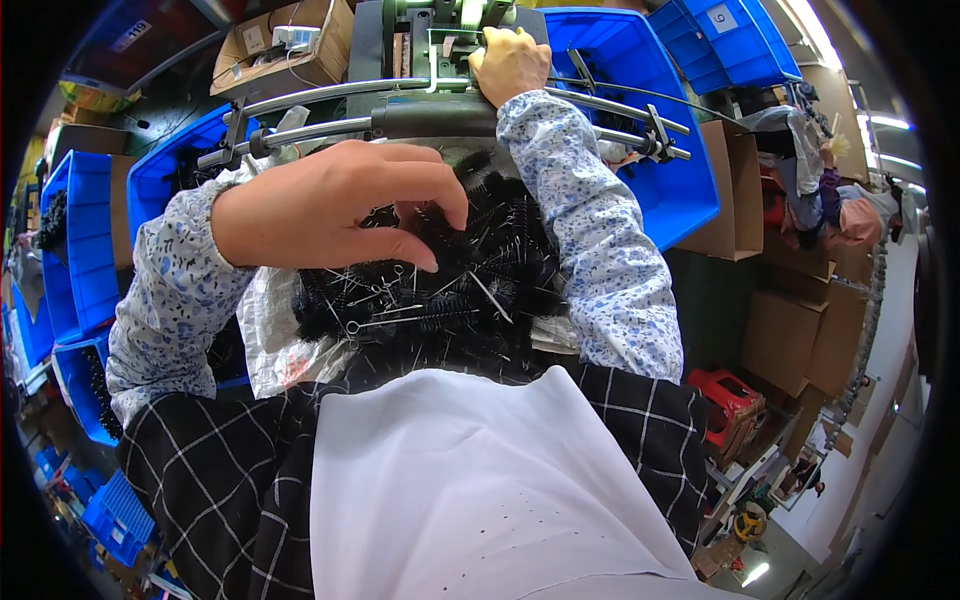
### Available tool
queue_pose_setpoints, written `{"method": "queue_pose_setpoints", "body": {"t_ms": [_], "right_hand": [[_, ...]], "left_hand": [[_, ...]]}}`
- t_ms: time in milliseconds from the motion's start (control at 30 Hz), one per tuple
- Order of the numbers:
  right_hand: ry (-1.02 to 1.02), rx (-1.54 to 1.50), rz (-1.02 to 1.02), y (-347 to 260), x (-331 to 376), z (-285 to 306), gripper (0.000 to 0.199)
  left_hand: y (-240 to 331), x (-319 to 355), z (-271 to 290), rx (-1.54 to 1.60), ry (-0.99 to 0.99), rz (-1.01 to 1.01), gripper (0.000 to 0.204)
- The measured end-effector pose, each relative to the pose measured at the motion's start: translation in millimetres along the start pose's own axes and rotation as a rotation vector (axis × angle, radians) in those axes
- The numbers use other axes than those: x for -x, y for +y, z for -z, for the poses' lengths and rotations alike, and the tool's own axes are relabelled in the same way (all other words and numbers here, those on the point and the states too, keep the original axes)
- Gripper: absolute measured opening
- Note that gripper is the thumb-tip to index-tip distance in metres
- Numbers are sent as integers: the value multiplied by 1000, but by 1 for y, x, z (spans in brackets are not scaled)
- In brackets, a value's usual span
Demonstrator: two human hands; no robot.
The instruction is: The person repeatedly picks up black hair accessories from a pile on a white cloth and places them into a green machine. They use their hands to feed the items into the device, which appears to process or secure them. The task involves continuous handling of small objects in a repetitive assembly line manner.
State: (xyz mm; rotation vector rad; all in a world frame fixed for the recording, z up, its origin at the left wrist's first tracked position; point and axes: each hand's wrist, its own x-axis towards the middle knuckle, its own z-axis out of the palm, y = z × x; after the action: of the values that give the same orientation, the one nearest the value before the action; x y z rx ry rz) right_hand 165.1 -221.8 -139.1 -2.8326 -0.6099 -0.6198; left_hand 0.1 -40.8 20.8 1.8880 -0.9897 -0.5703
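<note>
A heap of small black bristle brushes with looped wire handles (pixel 440 312) lies in front of me on pale sheeting (pixel 268 325). My left hand (pixel 340 205) hovers over this heap, its thumb and curled forefinger apart with a gap between them, and nothing shows in it. Further off, my right hand (pixel 512 65) rests at the machine (pixel 410 40), fingers bent and pressed together beside its lit middle. Whatever those fingertips grip is hidden. Two metal rails (pixel 320 92) with clamps run across the machine's front.
Blue bins flank the machine: one at the right (pixel 680 190), another at the left (pixel 150 160). More blue crates (pixel 85 240) stand far left. A cardboard box (pixel 325 45) holds a small white device. At right are cartons (pixel 790 330), a red stool (pixel 718 405) and another person (pixel 850 215).
</note>
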Motion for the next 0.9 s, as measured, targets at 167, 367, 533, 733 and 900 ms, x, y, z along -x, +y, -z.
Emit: {"method": "queue_pose_setpoints", "body": {"t_ms": [167,367,533,733,900], "right_hand": [[-35,22,-20,20,4,5,22],[-99,44,-30,66,8,1,27],[-197,80,-54,87,-12,5,25],[-54,288,-166,101,-15,69,25],[-399,-693,164,24,19,112,27]], "left_hand": [[-17,4,1,-83,131,-73,29],[-42,22,9,-110,283,-24,27],[-52,11,5,-32,298,3,27],[-61,4,-2,-7,351,10,25],[-65,-16,-10,-59,513,21,25]]}}
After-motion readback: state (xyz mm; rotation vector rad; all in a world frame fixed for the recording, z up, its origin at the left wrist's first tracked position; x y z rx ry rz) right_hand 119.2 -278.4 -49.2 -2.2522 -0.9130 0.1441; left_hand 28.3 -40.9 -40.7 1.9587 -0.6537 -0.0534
